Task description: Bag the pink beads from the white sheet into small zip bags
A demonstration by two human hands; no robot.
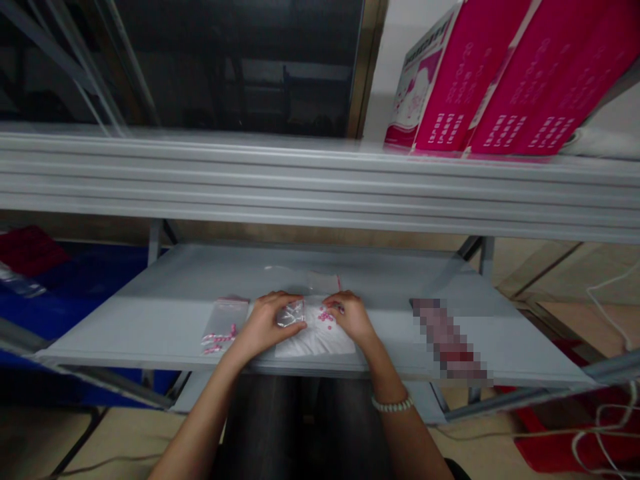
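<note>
My left hand point(270, 323) curves its thumb and fingers around a crinkled clear plastic bag point(293, 313) with thin white lines showing in it. Under both hands lies a white sheet or bag point(315, 340) at the table's front edge. Several small round pink pieces point(326, 316) are scattered on its right part. Over them my right hand point(354, 319) is bent with its fingertips drawn together; what they pinch, if anything, is too small to name. Left of my left hand rests a clear zip bag point(225, 313) holding pink and white pieces.
The grey table point(400, 273) has a blurred-out flat item point(447, 340) on its right side. Above its back runs a metal shelf beam point(300, 187), bearing pink boxes point(475, 87) at the right. A blue surface point(95, 267) stands left; white cables point(615, 413) hang right.
</note>
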